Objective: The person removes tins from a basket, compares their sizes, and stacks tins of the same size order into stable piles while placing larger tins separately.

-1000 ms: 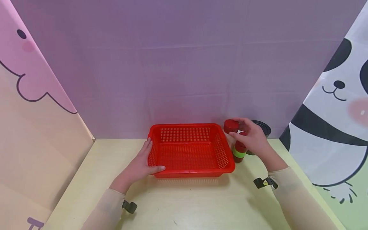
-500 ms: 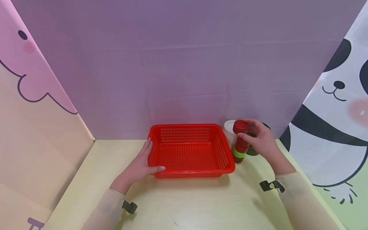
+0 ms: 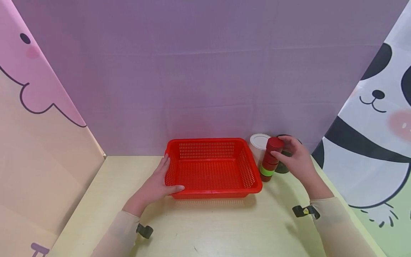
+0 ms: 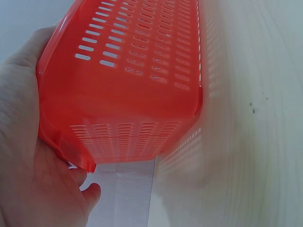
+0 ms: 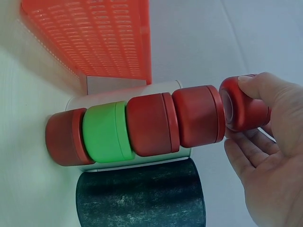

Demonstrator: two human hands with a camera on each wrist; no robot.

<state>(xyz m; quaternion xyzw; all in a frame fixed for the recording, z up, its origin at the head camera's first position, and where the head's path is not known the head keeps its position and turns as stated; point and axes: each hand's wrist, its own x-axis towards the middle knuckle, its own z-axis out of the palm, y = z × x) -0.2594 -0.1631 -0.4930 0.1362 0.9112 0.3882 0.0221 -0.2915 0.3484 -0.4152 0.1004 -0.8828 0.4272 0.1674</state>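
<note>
My right hand [image 3: 297, 159] pinches a small red lidded jar [image 5: 246, 104] between thumb and fingers. The jar is slightly tilted, its base right at the top of an upright stack of similar jars [image 5: 151, 124]. One jar in that stack is green [image 5: 106, 132], second from the bottom; the others are red. A white can [image 3: 258, 140] stands close behind the stack, and a dark green can [image 5: 142, 194] is beside it, partly behind my right hand. My left hand [image 3: 157, 184] grips the left front corner of a red plastic basket [image 3: 213, 191], thumb over the front rim.
The basket stands on the pale wooden table [image 3: 205, 228], its right side close to the stack and white can. A purple cloth backdrop [image 3: 205, 78] rises behind the table. Printed side panels with a panda [image 3: 369, 142] and a pink figure [image 3: 38, 71] flank it.
My right hand has carried the red jar rightward from over the white can to above the stack, then slightly lower. The white can's top now shows. My left hand and the basket have stayed put.
</note>
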